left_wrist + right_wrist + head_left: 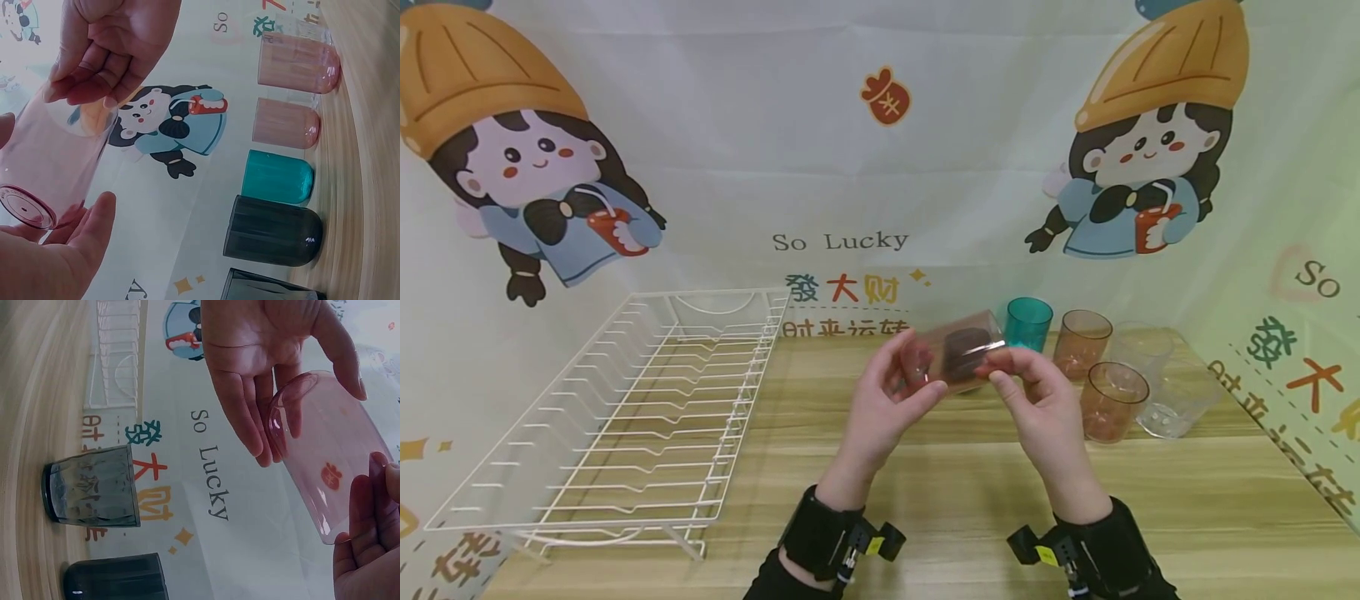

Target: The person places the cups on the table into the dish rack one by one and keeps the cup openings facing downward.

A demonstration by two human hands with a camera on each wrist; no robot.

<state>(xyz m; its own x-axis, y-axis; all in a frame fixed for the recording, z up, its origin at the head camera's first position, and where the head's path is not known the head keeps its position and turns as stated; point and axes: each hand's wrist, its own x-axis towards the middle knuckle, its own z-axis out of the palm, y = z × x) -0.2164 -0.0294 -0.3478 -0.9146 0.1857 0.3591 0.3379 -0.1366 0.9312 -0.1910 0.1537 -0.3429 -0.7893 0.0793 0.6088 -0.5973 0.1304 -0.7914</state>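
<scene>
A clear pink plastic cup [983,327] is held tilted on its side in the air between both hands. My left hand [883,404] holds its base end, fingers around the far side and thumb along the near side. At the rim end, my right hand [1037,396] pinches the wall between thumb and fingers. The left wrist view shows the round base of the pink cup [59,165] turned toward the camera. Its see-through wall [340,456] shows clearly in the right wrist view. Dark cups on the table show through it in the head view.
A white wire dish rack [647,425] stands on the left of the wooden table [955,517]. Behind and right of the hands are a teal cup [1028,321], two pinkish-brown cups [1112,408] and clear cups [1168,408]. Dark grey cups [272,228] stand beside the teal one.
</scene>
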